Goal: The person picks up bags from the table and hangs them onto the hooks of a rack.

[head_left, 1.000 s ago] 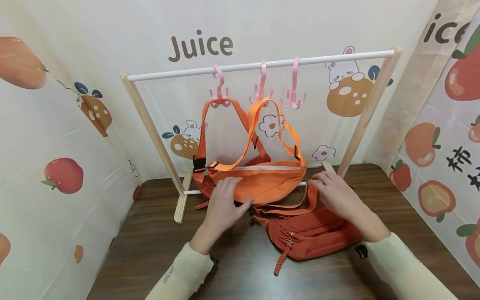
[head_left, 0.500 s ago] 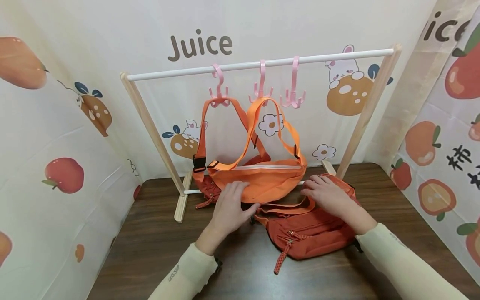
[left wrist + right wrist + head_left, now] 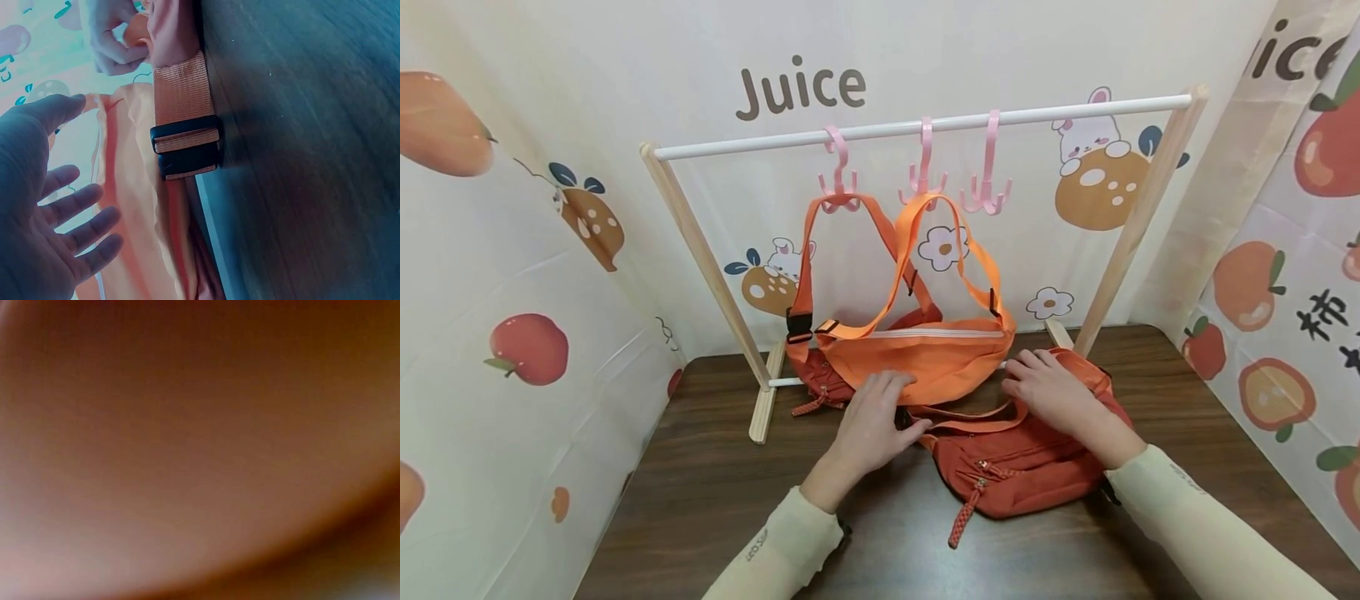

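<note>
A rust-red waist bag [image 3: 1022, 467] lies on the table with its zip pulls facing me. At its upper edge my right hand [image 3: 1052, 396] holds its orange strap [image 3: 137, 31], fingers curled round it in the left wrist view. My left hand [image 3: 867, 425] hovers by the strap's other end, fingers spread and holding nothing. A black buckle [image 3: 187, 147] sits on that strap, just beyond my left fingers. Behind, a bright orange waist bag [image 3: 925, 358] hangs by its strap from the middle pink hook [image 3: 925, 158]. The right wrist view is too blurred to read.
Another red waist bag [image 3: 820, 379] hangs from the left pink hook [image 3: 838, 162], partly behind the orange one. The right pink hook [image 3: 988, 167] bears nothing. A white rail [image 3: 737, 147] on wooden posts spans the dark wooden table [image 3: 700, 500]. Printed curtains surround it.
My left hand has shifted right and slightly forward, toward the strap's buckle end. My right hand has moved a little left over the red bag, whose top edge now shows behind it.
</note>
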The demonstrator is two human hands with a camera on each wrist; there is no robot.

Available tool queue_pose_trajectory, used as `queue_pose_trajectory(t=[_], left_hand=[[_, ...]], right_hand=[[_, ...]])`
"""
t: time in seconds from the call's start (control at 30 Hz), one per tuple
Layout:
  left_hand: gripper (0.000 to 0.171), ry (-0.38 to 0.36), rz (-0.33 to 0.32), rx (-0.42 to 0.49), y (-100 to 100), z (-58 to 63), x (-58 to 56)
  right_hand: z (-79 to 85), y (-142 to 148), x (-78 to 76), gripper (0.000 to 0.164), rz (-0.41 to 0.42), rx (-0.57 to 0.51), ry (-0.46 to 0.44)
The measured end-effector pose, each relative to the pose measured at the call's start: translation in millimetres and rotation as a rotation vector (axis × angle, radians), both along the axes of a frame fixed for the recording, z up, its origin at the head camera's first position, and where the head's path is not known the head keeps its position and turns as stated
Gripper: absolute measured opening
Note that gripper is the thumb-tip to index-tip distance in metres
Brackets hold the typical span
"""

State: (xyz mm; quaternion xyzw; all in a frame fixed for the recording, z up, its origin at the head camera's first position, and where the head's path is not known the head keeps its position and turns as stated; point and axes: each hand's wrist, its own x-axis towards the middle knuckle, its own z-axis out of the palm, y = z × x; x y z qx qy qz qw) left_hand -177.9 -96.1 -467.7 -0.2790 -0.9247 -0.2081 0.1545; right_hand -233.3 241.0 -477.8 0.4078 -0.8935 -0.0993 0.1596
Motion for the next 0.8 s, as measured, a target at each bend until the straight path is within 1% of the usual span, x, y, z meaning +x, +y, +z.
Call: queue_pose_trajectory(t=[0.1,0.23,0.43,0.53,0.63,0.8], left_hand=[[0.066,-0.014,-0.022,-0.011,2.4,-0.7,0.9],[0.073,-0.031,-0.063,-0.036,8.1,-1.1,1.3],[0.080,-0.025,-0.103,-0.093,18.6,-4.2,0.3],[0.081,-0.040,-0.104,-0.104,23.1,-6.8,-1.2],[0.081,-0.073,-0.088,-0.114,26.2,-10.2,-3.5],[0.081,-0.119,-0.056,-0.141,29.4,-14.3,-5.9]], right_hand=[[7.9,0.5,4.1,0.015,0.004,-0.023,0.018],[21.7,-0.2,11.5,0.019,0.035,-0.082,0.048],[42.2,-1.5,18.8,0.022,0.080,-0.146,0.124],[51.7,-3.7,20.5,0.024,0.093,-0.166,0.153],[59.9,-6.6,22.2,0.028,0.106,-0.188,0.164],[71.6,-10.0,28.0,0.038,0.111,-0.238,0.131]])
